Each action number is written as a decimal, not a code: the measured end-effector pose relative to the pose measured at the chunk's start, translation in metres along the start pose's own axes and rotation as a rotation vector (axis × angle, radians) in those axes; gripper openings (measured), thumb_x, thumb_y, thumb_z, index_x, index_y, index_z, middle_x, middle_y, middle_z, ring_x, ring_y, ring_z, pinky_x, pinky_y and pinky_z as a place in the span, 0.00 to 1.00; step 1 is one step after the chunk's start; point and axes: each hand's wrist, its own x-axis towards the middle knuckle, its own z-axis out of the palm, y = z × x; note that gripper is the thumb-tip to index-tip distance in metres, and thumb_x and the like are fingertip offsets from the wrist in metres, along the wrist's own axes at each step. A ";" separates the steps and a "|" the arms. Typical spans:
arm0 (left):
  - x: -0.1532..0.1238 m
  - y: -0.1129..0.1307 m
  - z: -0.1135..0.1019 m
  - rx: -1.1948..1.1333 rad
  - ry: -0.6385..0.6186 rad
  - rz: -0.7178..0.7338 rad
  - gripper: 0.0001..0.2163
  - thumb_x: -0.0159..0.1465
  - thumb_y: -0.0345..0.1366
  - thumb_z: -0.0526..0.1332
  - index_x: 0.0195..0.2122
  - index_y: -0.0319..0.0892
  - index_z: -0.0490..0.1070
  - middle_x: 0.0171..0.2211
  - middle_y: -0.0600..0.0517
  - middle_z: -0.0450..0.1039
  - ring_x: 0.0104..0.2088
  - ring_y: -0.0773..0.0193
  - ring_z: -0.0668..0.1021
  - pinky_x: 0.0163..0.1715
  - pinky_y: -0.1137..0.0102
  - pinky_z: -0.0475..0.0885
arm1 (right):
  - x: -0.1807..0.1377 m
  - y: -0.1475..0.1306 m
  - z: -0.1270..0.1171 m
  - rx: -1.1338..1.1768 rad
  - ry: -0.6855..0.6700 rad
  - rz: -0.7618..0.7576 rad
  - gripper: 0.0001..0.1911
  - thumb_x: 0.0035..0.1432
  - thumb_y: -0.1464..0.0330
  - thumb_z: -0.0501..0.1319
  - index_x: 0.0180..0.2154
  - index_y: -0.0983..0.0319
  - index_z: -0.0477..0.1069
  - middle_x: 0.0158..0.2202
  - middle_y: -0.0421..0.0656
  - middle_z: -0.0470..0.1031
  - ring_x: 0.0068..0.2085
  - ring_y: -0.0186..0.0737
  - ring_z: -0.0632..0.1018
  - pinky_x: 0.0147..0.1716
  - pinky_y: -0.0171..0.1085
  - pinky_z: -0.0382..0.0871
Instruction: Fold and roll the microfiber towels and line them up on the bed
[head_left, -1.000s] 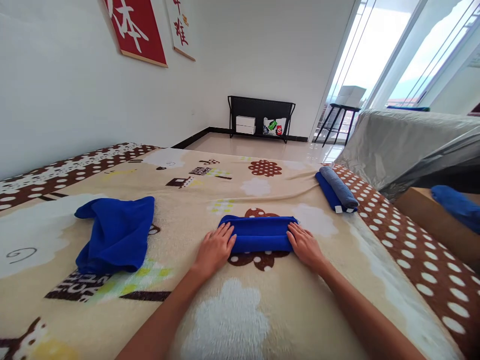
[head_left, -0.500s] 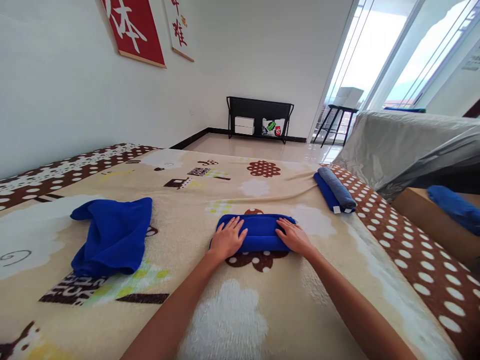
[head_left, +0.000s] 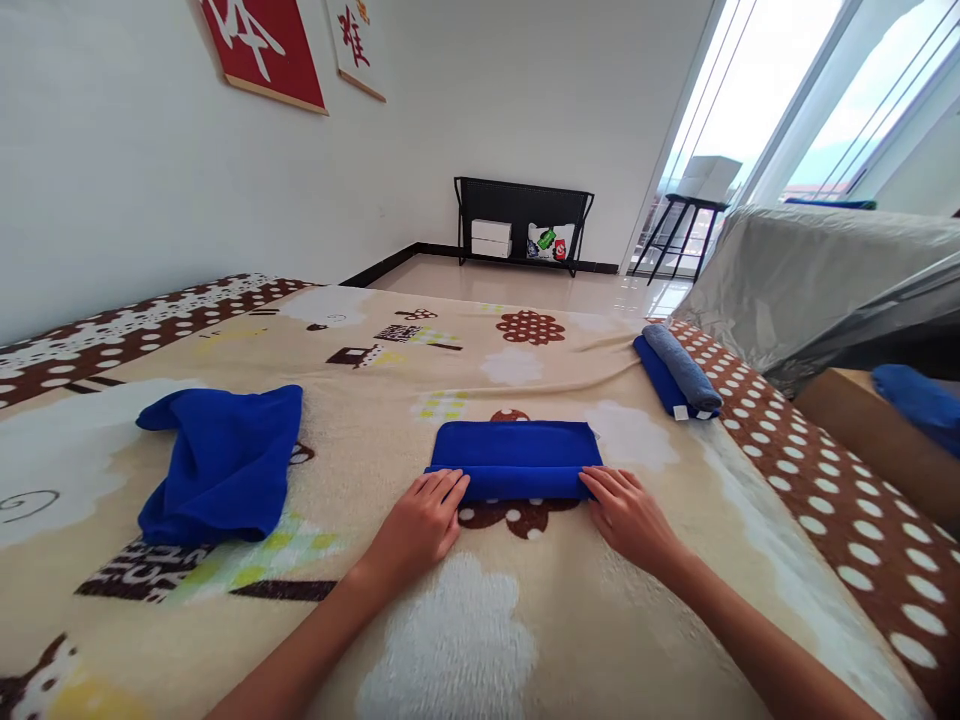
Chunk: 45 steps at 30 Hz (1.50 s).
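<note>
A blue towel (head_left: 517, 445) lies on the patterned blanket in front of me, its near edge turned over into a thick roll. My left hand (head_left: 429, 515) grips the left end of that roll, with the fingers over the top and the thumb on the near side. At the opposite end, my right hand (head_left: 628, 512) holds the roll the same way, its fingers close together. Off to the left is a second blue towel (head_left: 225, 460), crumpled and apart from both hands.
The cream blanket (head_left: 360, 400) covers the bed, with a brown dotted border (head_left: 817, 480) at the right. Near it lie a rolled grey-blue towel (head_left: 682, 370) and a flat blue one (head_left: 654, 375). Beyond stand a cardboard box (head_left: 847, 430), a plastic-covered sofa (head_left: 810, 270) and a black rack (head_left: 525, 205).
Both hands have moved from lying flat on the towel to gripping the ends of its near edge. That edge now forms a raised roll. The camera view has tipped slightly.
</note>
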 end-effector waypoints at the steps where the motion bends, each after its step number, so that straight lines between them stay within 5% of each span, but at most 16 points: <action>1: -0.003 0.001 0.003 0.005 -0.010 -0.005 0.22 0.63 0.29 0.53 0.59 0.37 0.66 0.57 0.42 0.70 0.57 0.51 0.71 0.60 0.57 0.62 | -0.002 -0.002 0.003 -0.008 0.001 -0.009 0.22 0.63 0.72 0.51 0.58 0.63 0.68 0.60 0.48 0.70 0.60 0.45 0.69 0.60 0.45 0.57; 6: 0.017 0.008 0.012 0.051 -0.033 -0.107 0.20 0.60 0.26 0.54 0.55 0.36 0.68 0.52 0.39 0.72 0.53 0.48 0.72 0.55 0.54 0.63 | 0.020 -0.012 0.018 -0.059 0.021 0.048 0.17 0.55 0.77 0.53 0.45 0.65 0.73 0.45 0.51 0.77 0.49 0.49 0.73 0.53 0.46 0.61; 14: 0.038 0.010 -0.014 0.079 -0.134 -0.094 0.10 0.58 0.24 0.52 0.34 0.40 0.72 0.29 0.45 0.75 0.32 0.53 0.77 0.36 0.61 0.68 | 0.038 -0.013 -0.001 -0.058 -0.019 0.093 0.08 0.55 0.74 0.55 0.29 0.59 0.71 0.31 0.44 0.77 0.37 0.43 0.76 0.43 0.41 0.63; 18: 0.045 0.032 -0.010 0.062 -0.116 -0.053 0.13 0.60 0.24 0.51 0.40 0.39 0.73 0.39 0.41 0.77 0.41 0.51 0.77 0.41 0.61 0.68 | 0.042 -0.040 0.005 -0.015 -0.010 0.039 0.16 0.59 0.76 0.52 0.45 0.62 0.74 0.46 0.49 0.77 0.49 0.45 0.75 0.50 0.42 0.63; 23: 0.061 0.046 0.013 -0.013 -0.081 0.020 0.20 0.68 0.35 0.51 0.60 0.40 0.65 0.59 0.43 0.70 0.59 0.56 0.70 0.56 0.63 0.65 | 0.055 -0.057 0.020 0.064 -0.020 -0.081 0.24 0.67 0.67 0.50 0.63 0.61 0.62 0.62 0.44 0.67 0.63 0.39 0.66 0.63 0.40 0.55; 27: 0.046 0.016 0.023 -0.015 -0.053 -0.103 0.25 0.72 0.47 0.46 0.62 0.38 0.64 0.63 0.40 0.65 0.62 0.50 0.68 0.58 0.55 0.65 | 0.046 -0.018 0.021 0.065 -0.009 -0.002 0.27 0.70 0.55 0.46 0.63 0.60 0.62 0.63 0.47 0.66 0.64 0.42 0.66 0.62 0.45 0.57; 32: 0.021 -0.017 0.018 0.010 -0.036 -0.193 0.24 0.72 0.45 0.45 0.61 0.37 0.65 0.62 0.40 0.66 0.62 0.51 0.69 0.61 0.52 0.62 | 0.025 0.021 0.020 0.035 0.000 0.070 0.28 0.71 0.54 0.43 0.64 0.60 0.61 0.63 0.47 0.66 0.64 0.43 0.66 0.62 0.48 0.58; 37: 0.004 -0.010 0.004 0.064 0.000 -0.092 0.22 0.70 0.34 0.47 0.65 0.40 0.60 0.66 0.42 0.60 0.66 0.51 0.63 0.65 0.51 0.52 | 0.012 0.014 0.009 -0.015 0.050 0.047 0.26 0.70 0.61 0.46 0.65 0.63 0.58 0.67 0.51 0.58 0.67 0.50 0.59 0.64 0.53 0.49; 40: -0.008 -0.003 0.001 0.094 -0.003 -0.023 0.24 0.66 0.29 0.50 0.63 0.39 0.62 0.62 0.41 0.66 0.61 0.50 0.68 0.62 0.54 0.57 | 0.002 0.006 0.005 -0.021 0.032 -0.018 0.25 0.65 0.70 0.51 0.62 0.62 0.63 0.62 0.50 0.66 0.62 0.48 0.66 0.62 0.48 0.53; 45: 0.001 -0.006 0.006 0.092 0.000 -0.115 0.22 0.61 0.26 0.53 0.57 0.37 0.68 0.55 0.40 0.72 0.55 0.49 0.72 0.57 0.54 0.61 | 0.014 0.006 0.008 -0.034 0.033 -0.008 0.23 0.58 0.75 0.53 0.54 0.63 0.71 0.53 0.50 0.74 0.55 0.48 0.71 0.57 0.45 0.59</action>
